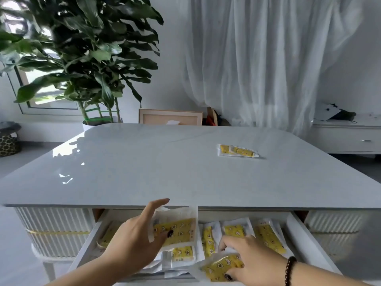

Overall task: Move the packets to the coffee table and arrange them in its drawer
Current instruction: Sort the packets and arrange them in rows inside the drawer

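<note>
The coffee table [165, 162] has a glossy pale top, and its white drawer [296, 230] is pulled out toward me. Several yellow-and-white packets [268, 236] lie inside the drawer. My left hand [134, 238] holds one large packet [177, 226] upright over the drawer's middle, thumb on its front. My right hand [247, 256] reaches into the drawer's right half and grips another packet [220, 267] near the front edge. Two more packets [237, 151] lie together on the tabletop at the far right.
A large potted plant [88, 58] stands behind the table's far left corner. A wooden frame [170, 116] leans beyond the far edge. White curtains hang at the back, and a low white cabinet [348, 137] sits at the right. A patterned basket [8, 141] stands at the left.
</note>
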The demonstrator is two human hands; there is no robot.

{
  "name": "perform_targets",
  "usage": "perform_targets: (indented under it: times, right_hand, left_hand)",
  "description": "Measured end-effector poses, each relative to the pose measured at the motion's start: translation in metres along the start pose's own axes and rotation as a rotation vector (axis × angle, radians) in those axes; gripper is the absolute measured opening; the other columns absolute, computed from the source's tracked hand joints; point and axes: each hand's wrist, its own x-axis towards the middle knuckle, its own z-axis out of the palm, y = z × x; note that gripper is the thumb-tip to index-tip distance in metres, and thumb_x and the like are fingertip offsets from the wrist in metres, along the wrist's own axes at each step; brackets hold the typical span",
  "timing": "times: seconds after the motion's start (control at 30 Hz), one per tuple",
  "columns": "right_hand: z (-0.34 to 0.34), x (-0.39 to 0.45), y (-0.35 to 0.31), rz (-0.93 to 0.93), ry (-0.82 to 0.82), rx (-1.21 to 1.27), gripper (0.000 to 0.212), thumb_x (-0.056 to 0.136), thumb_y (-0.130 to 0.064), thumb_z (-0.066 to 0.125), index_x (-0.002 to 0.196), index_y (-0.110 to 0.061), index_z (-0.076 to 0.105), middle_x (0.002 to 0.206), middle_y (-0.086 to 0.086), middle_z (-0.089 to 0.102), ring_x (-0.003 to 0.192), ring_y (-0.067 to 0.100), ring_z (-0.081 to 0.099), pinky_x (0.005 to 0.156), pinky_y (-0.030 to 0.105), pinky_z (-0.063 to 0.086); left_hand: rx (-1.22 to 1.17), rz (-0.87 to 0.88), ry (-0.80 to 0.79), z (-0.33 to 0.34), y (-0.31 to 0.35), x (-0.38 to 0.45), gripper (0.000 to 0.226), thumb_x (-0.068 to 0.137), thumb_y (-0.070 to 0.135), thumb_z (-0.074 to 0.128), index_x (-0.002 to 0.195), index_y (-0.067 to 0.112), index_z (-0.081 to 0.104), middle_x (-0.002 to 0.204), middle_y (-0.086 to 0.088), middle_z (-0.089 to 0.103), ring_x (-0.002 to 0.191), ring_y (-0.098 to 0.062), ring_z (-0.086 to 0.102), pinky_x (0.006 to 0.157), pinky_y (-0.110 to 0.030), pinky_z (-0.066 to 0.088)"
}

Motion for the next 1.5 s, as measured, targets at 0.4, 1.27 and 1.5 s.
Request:
perform_targets:
  times: [0.4,1.27,1.5]
  right_hand:
    - [-0.001,0.011,0.022,0.144,-0.180,0.134,0.044,0.083,-0.023,0.066,0.113,-0.042,0.041,0.073,-0.012,0.046,0.047,0.002,0.036,0.046,0.018,0.032]
    - [0.036,0.050,0.081,0.724,0.259,1.136,0.036,0.074,0.006,0.071,0.107,-0.005,0.060,0.098,0.015,0.070,0.089,0.031,0.069,0.083,0.049,0.056]
    - [0.062,0.070,0.114,0.710,0.259,1.012,0.106,0.030,-0.029,0.080,0.130,-0.015,0.050,0.123,0.005,0.061,0.111,0.025,0.060,0.094,0.045,0.052]
  left_hand:
    - [-0.140,-0.186,-0.232,0.047,-0.007,0.002,0.022,0.092,0.029,0.056,0.108,0.039,0.044,0.054,0.007,0.059,0.045,-0.009,0.048,0.047,-0.027,0.041]
    - [-0.839,-0.976,-0.340,0.142,0.009,0.038,0.041,0.078,-0.018,0.057,0.109,0.007,0.051,0.102,-0.014,0.066,0.089,-0.027,0.067,0.062,-0.029,0.059]
    - [-0.305,-0.605,-0.505,0.142,0.011,0.040,0.046,0.074,0.006,0.070,0.113,0.017,0.049,0.089,0.004,0.064,0.076,-0.013,0.065,0.062,-0.023,0.055]
